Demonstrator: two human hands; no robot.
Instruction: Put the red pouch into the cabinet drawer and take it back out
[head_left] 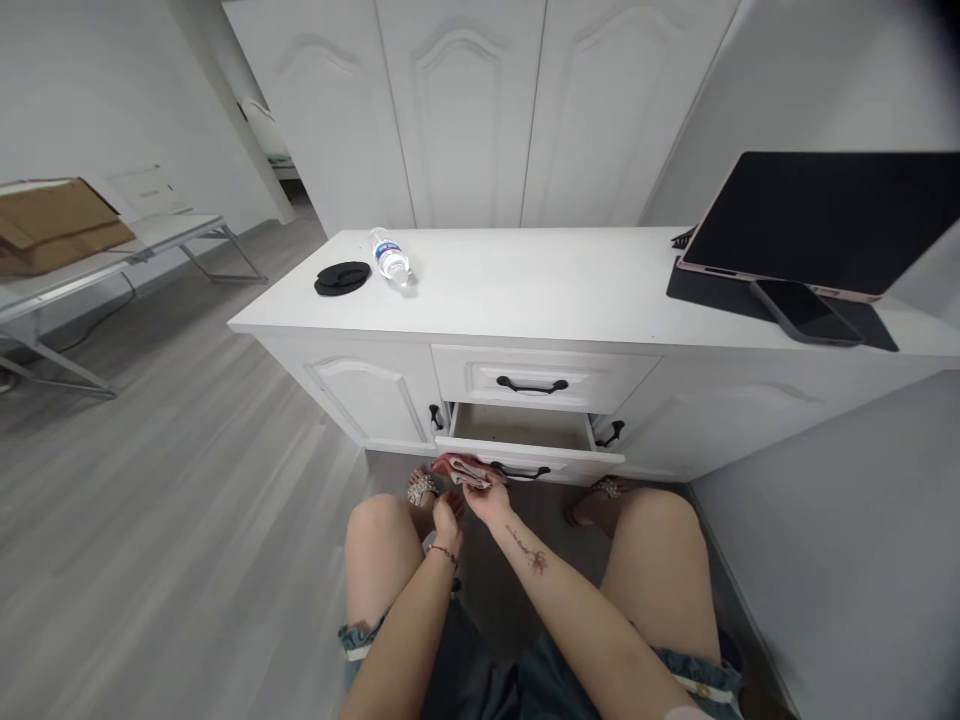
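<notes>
White cabinet surface (540, 290) holds a water bottle (390, 258), a tablet (825, 220) and a phone (806, 312); the lower drawer (525, 435) is open. The right hand (487, 495) grips a folded pink cloth (459, 467) just below the drawer front. The left hand (448, 515) is curled beside the cloth, grip unclear.

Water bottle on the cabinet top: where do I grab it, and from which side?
Around its mid-body, from above, spanning its width. The water bottle lies on its side on the cabinet top, so a sideways push would likely roll it.
</notes>
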